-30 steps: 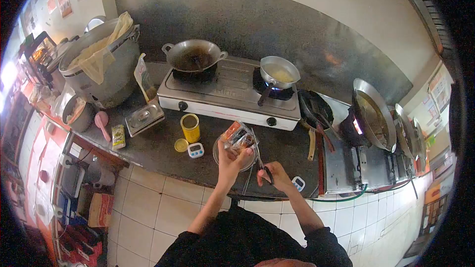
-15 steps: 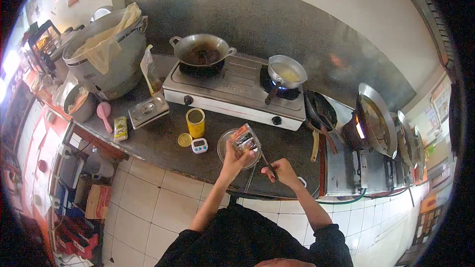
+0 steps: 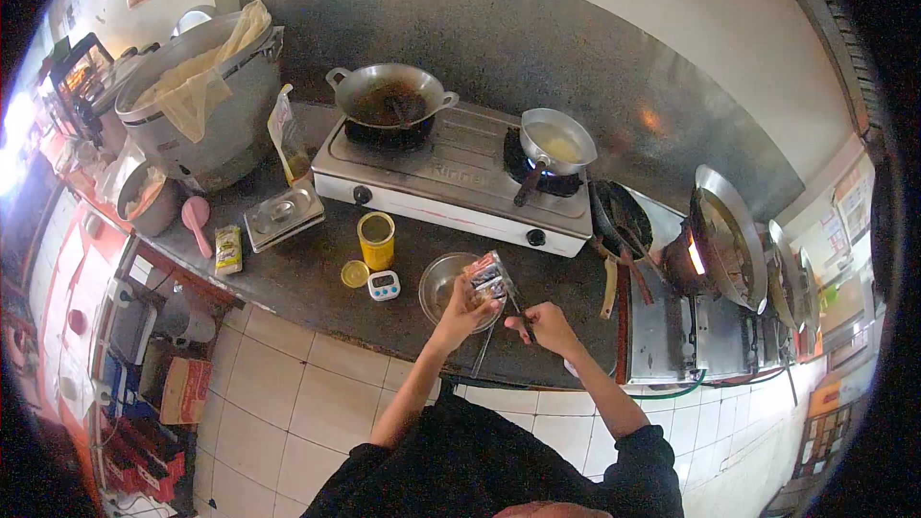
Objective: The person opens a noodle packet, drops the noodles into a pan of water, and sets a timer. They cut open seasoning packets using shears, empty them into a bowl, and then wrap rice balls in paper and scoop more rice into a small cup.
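Our left hand [image 3: 467,311] grips the lower left part of a small silvery and orange-red packet [image 3: 485,271], its fingers closed around that edge, while our right hand [image 3: 546,329] is curled around the dark handles of a pair of scissors [image 3: 521,310]. Between our two hands, the packet tilts up and away from us, its top beyond the left fingers. The scissors point up along the packet's right side; we cannot tell whether the blades touch it.

Below the packet, a clear bowl [image 3: 432,285] sits on the dark tabletop [image 3: 317,302], its left part showing past our left hand. To the bowl's left, we see a white timer [image 3: 383,286] just beside a round yellow lid [image 3: 354,274], with an open yellow tin [image 3: 378,251] behind them. Farther back, we have a two-burner stove [image 3: 451,194].
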Available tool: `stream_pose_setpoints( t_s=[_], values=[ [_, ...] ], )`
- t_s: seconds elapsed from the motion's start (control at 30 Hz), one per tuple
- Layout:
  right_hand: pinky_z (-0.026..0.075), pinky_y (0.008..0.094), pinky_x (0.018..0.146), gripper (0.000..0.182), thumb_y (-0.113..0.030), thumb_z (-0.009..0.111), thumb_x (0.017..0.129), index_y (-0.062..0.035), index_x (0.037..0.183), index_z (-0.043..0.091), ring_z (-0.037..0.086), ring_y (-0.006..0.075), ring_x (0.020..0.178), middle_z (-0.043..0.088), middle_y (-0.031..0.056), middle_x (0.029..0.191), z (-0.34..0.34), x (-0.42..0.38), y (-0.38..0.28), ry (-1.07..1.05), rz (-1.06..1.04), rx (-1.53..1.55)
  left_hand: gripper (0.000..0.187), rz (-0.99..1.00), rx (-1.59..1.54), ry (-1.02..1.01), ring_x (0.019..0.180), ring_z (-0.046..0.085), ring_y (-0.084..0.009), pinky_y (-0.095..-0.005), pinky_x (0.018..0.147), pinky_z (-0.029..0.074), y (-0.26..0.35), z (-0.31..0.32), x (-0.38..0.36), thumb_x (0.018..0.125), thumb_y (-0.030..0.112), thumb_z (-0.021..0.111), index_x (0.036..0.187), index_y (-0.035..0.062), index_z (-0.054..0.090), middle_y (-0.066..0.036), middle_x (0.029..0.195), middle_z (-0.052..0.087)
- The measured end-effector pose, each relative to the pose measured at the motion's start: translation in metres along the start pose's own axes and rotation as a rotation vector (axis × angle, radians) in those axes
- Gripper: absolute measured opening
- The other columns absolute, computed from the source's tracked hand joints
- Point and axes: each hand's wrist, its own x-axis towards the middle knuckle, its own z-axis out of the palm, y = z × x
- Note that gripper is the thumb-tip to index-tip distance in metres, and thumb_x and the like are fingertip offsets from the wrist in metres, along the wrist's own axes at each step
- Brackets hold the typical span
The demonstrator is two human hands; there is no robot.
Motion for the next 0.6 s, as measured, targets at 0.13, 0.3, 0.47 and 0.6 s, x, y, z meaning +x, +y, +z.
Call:
stream_pose_setpoints(
  t_s=[0.13,0.3,0.47,0.6],
  values=[
    [0.037,0.0254,0.046,0.051,-0.049,0.069,0.071,-0.0050,0.049,0.056,0.051,0.0090,0.045,0.052,0.0005,0.045,0.002,0.014,0.025,0.057,-0.064,-0.081,0.059,-0.012,0.041,-0.038,0.093,0.055,-0.0127,-0.0247,0.078,0.047,-0.011,-0.001,0.007,0.085,0.003,0.057,0.130,0.0078,0.019,-0.008,0.106,0.053],
    [0.037,0.0252,0.046,0.051,-0.049,0.069,0.070,-0.0045,0.050,0.056,0.051,0.0091,0.046,0.052,0.0012,0.047,-0.011,0.003,0.021,0.077,0.015,-0.047,0.063,-0.096,0.091,-0.023,0.088,0.056,-0.0122,-0.0242,0.074,0.047,-0.013,0.004,0.013,0.085,0.005,0.057,0.134,0.0097,0.017,-0.007,0.101,0.055],
    [0.037,0.0262,0.044,0.052,-0.052,0.068,0.070,-0.0033,0.052,0.058,0.051,0.0099,0.044,0.052,0.0015,0.045,-0.003,0.013,0.064,0.136,-0.037,-0.058,0.064,-0.063,0.114,-0.159,0.094,0.054,-0.0133,-0.0268,0.078,0.047,-0.021,0.010,0.020,0.085,0.005,0.058,0.134,0.0083,0.019,-0.007,0.107,0.053],
    [0.038,0.0268,0.046,0.055,-0.054,0.066,0.071,-0.0034,0.052,0.057,0.051,0.0106,0.045,0.053,0.0015,0.047,-0.022,-0.001,0.039,0.139,0.043,-0.127,0.064,-0.064,0.100,-0.209,0.101,0.051,-0.0135,-0.0289,0.082,0.046,-0.029,0.017,0.026,0.084,0.006,0.060,0.133,0.0078,0.019,-0.008,0.113,0.050]
  ],
)
